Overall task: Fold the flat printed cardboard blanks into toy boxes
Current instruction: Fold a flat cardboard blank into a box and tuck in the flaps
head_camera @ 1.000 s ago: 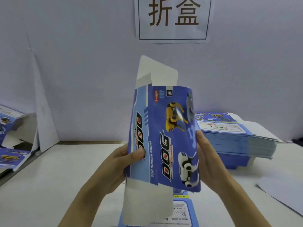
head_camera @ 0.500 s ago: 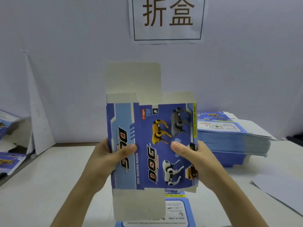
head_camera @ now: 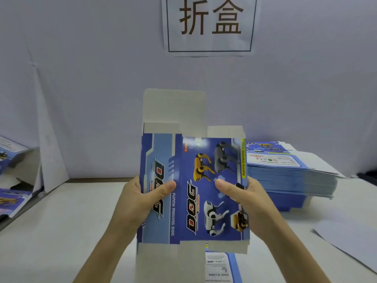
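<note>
I hold a blue printed cardboard blank [head_camera: 195, 193] upright in front of me, its toy-dog picture facing me and plain grey flaps sticking out at top and bottom. My left hand [head_camera: 140, 199] grips its left edge, thumb on the printed front. My right hand [head_camera: 242, 197] grips its right edge, thumb pressing the front near the middle. Another flat blank [head_camera: 221, 266] lies on the table under the held one, mostly hidden.
A tall stack of flat blanks [head_camera: 289, 172] sits on the table at the right. Folded boxes [head_camera: 14, 180] lie at the far left beside a leaning white sheet [head_camera: 49, 144]. A loose white paper [head_camera: 350, 242] lies at the right front. A wall with a sign [head_camera: 210, 25] stands close behind.
The blank went from a bowed, half-turned shape to a wide face toward me. My right thumb came round onto the front. Both hands now hold it slightly nearer.
</note>
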Available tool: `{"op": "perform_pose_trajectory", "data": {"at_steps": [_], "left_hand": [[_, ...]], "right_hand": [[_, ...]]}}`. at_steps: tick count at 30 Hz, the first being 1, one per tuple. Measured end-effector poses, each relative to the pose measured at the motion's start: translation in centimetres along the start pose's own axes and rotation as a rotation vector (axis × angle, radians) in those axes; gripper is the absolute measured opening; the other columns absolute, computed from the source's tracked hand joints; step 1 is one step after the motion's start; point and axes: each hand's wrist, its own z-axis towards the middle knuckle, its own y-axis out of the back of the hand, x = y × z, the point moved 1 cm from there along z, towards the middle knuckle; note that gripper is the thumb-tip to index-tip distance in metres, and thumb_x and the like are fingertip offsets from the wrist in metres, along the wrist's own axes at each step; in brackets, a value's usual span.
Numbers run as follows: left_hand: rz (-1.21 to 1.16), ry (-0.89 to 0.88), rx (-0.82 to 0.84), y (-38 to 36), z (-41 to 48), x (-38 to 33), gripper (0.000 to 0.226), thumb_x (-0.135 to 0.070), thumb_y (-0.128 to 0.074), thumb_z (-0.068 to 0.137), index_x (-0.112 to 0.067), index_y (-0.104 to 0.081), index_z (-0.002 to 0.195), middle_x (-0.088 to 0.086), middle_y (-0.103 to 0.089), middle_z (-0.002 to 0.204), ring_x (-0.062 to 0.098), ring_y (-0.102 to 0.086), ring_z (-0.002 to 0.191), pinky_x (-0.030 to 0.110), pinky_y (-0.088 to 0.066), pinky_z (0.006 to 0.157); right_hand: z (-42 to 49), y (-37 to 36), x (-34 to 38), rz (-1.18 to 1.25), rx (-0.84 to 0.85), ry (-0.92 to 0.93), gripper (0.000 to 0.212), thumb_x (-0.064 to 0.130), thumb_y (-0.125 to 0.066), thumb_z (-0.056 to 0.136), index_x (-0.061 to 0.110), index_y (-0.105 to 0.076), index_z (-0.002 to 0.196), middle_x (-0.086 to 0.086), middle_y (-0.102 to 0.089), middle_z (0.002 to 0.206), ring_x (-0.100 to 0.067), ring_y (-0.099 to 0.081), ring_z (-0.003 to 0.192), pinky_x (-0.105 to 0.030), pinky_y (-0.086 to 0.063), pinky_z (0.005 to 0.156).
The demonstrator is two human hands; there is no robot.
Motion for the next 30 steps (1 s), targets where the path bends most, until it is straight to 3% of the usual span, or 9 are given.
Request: {"op": "perform_pose_trajectory", "data": {"at_steps": [4,9,12,17,20,24,27,28,30], "left_hand": [[0.011,-0.028,-0.049,0.3,-0.1,-0.1,0.039,-0.036,-0.070,0.061,-0.018,-0.059,0.093,-0.002,-0.075,0.076,0.020,-0.073,0.066,0.023,-0.055,0.046],[-0.010,-0.026,-0.030,0.7,0.1,-0.3,0.037,-0.035,-0.070,0.062,-0.018,-0.059,0.094,0.000,-0.075,0.076,0.021,-0.073,0.066,0.023,-0.054,0.045],[-0.007,-0.037,-0.042,0.6,0.0,0.0,0.037,-0.036,-0.068,0.062,-0.019,-0.057,0.093,-0.004,-0.074,0.075,0.019,-0.073,0.067,0.022,-0.054,0.046],[0.021,-0.090,-0.047,0.6,-0.1,-0.4,0.034,-0.036,-0.067,0.061,-0.023,-0.057,0.092,-0.009,-0.074,0.075,0.014,-0.073,0.068,0.020,-0.053,0.046],[0.048,-0.156,-0.062,0.5,-0.2,-1.0,0.037,-0.037,-0.069,0.062,-0.029,-0.055,0.094,-0.015,-0.073,0.082,0.008,-0.072,0.072,0.016,-0.051,0.046],[0.154,-0.286,-0.061,-0.4,-0.8,-1.8,0.072,-0.051,-0.082,0.050,-0.044,-0.043,0.111,-0.033,-0.064,0.097,-0.008,-0.066,0.088,0.010,-0.052,0.058],[0.175,-0.287,-0.031,-1.0,-1.1,-1.7,0.136,-0.067,-0.086,0.034,-0.060,-0.001,0.140,-0.024,-0.044,0.138,0.004,-0.051,0.125,0.036,-0.049,0.099],[0.184,-0.307,-0.025,-1.2,-1.2,-1.8,0.142,-0.064,-0.087,0.036,-0.061,0.009,0.140,-0.020,-0.038,0.143,0.005,-0.046,0.130,0.038,-0.045,0.104],[0.173,-0.352,0.018,-1.3,-1.3,-1.8,0.134,-0.050,-0.088,0.044,-0.051,0.002,0.144,-0.019,-0.047,0.138,-0.001,-0.052,0.122,0.023,-0.050,0.095]], "right_hand": [[-0.1,-0.2,0.0,0.035,-0.016,0.034,0.035,0.045,-0.074,0.063,0.012,-0.073,0.075,-0.010,-0.076,0.084,-0.022,-0.073,0.081,-0.022,-0.056,0.064],[-0.2,-0.7,0.0,0.023,-0.021,0.044,0.028,0.046,-0.074,0.062,0.021,-0.075,0.074,-0.008,-0.076,0.085,-0.020,-0.073,0.084,-0.029,-0.058,0.071],[-0.1,-0.6,0.0,-0.005,-0.061,0.088,0.015,0.045,-0.071,0.064,0.030,-0.072,0.066,-0.002,-0.075,0.076,-0.014,-0.072,0.075,-0.017,-0.052,0.060],[-0.1,-0.6,0.0,0.040,-0.069,0.116,0.013,0.043,-0.073,0.061,0.032,-0.072,0.069,-0.006,-0.075,0.076,-0.020,-0.073,0.073,-0.020,-0.054,0.057],[-0.1,-0.9,-0.4,0.032,-0.134,0.126,0.026,0.045,-0.074,0.060,0.021,-0.068,0.067,-0.009,-0.073,0.073,-0.024,-0.072,0.070,-0.023,-0.055,0.057],[-0.2,-1.5,-0.4,0.065,-0.162,0.187,0.029,0.035,-0.071,0.067,0.009,-0.069,0.081,-0.009,-0.074,0.073,-0.024,-0.072,0.066,-0.024,-0.055,0.055],[-0.9,-2.5,0.2,0.050,-0.096,0.216,0.031,0.033,-0.073,0.068,0.010,-0.069,0.089,-0.010,-0.074,0.073,-0.024,-0.071,0.062,-0.024,-0.054,0.051],[-0.8,-2.7,0.4,0.008,-0.055,0.224,0.031,0.035,-0.073,0.069,0.013,-0.068,0.090,-0.008,-0.074,0.075,-0.023,-0.072,0.064,-0.025,-0.055,0.053],[-0.4,-2.8,0.3,-0.065,0.013,0.202,0.029,0.039,-0.071,0.081,0.016,-0.065,0.098,-0.004,-0.076,0.088,-0.017,-0.072,0.073,-0.025,-0.057,0.065]]}}
